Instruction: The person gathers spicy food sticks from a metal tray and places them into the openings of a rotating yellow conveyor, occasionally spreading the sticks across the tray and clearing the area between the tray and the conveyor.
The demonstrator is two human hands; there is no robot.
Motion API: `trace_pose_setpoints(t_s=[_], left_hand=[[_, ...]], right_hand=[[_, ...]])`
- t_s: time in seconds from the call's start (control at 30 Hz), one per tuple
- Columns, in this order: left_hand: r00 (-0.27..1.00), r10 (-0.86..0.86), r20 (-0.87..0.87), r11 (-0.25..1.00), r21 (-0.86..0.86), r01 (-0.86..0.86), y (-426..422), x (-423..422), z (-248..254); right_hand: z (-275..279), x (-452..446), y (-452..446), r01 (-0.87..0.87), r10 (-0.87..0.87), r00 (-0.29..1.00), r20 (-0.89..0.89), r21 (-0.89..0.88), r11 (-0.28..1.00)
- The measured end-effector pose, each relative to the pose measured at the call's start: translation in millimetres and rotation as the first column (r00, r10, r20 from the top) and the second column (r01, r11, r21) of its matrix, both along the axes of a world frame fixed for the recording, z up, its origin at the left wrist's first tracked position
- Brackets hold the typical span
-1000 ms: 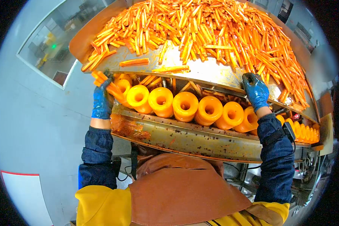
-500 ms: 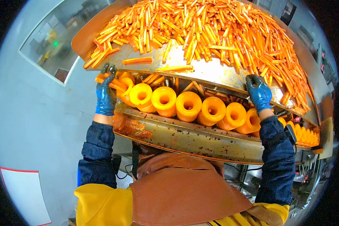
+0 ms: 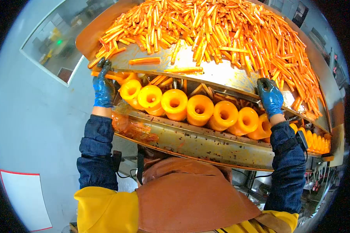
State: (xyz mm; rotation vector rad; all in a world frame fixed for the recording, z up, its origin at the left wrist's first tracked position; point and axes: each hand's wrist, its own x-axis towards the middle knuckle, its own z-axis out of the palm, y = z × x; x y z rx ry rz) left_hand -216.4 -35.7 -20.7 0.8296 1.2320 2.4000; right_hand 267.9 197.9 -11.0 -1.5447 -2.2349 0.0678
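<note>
Grasping orange sticks [image 3: 113, 77] in the left hand [image 3: 103, 91], at the left end of the row of cups [image 3: 175, 115] — a pinch between thumb and fingers, with the exact count too hidden to tell. Best to pinch firmly enough to prevent slipping on such a wet-looking surface, yet gently enough to avoid snapping, with ends lined up and wrist level, clear of the rims at the left end of the row of cups. Resting the right hand [image 3: 270, 97] at the near edge of the metal tray [image 3: 227, 70], beyond the right part of the row of cups, fingers curled; cannot tell from here about anything inside that grip. Wise to hold the right sleeve [image 3: 286, 141] high where crossing the row of cups, and to leave the loose sticks [image 3: 184, 70] just beyond that row undisturbed — probably easier to pick up singly than the heaped pile [image 3: 221, 33] farther beyond.
</note>
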Motion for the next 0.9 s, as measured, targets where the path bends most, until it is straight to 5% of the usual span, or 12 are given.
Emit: trace_pose_setpoints(t_s=[0.13, 0.2, 0.33, 0.43, 0.53, 0.63, 0.7, 0.8, 0.87, 0.9], left_hand=[[0.999, -0.029, -0.013, 0.992, -0.121, 0.027, 11, 10, -20], [0.978, -0.021, -0.209, 0.983, -0.185, -0.018, 13, 14, -24], [0.940, -0.052, -0.337, 0.951, -0.304, -0.056, 7, 25, -18], [0.967, 0.059, -0.247, 0.916, -0.372, -0.151, 14, 31, 4], [0.749, 0.100, -0.655, 0.886, -0.284, -0.367, 31, -40, 8], [0.727, 0.048, -0.685, 0.741, -0.464, -0.485, 55, -138, 13], [0.886, 0.000, -0.464, 0.738, -0.598, -0.314, 63, -194, 13], [0.986, -0.010, -0.168, 0.636, -0.762, -0.123, 101, -239, 29], [0.983, -0.032, -0.183, 0.691, -0.714, -0.110, 148, -191, 53], [0.877, -0.223, -0.426, 0.451, -0.842, -0.294, 172, -173, 63]], right_hand=[[-5, 2, 4, 0.002, -0.002, 1.000, -0.025, 0.017, 1.000], [-4, 2, 4, -0.009, 0.010, 0.999, -0.036, 0.034, 0.999], [-9, 5, 9, -0.057, 0.058, 0.997, -0.040, 0.044, 0.997], [-14, 7, 10, -0.094, 0.100, 0.994, -0.049, 0.108, 0.990], [-8, 6, 6, -0.140, 0.147, 0.985, -0.088, 0.086, 0.986], [-7, 5, 4, -0.161, 0.171, 0.982, -0.084, 0.117, 0.980], [-9, 5, 5, -0.183, 0.196, 0.979, -0.058, 0.185, 0.966], [-5, 3, 4, -0.109, 0.110, 0.989, -0.094, 0.014, 0.994], [-4, 1, 3, -0.124, 0.120, 0.981, -0.150, -0.011, 0.992], [-2, -1, 2, -0.136, 0.128, 0.970, -0.205, -0.022, 0.991]])
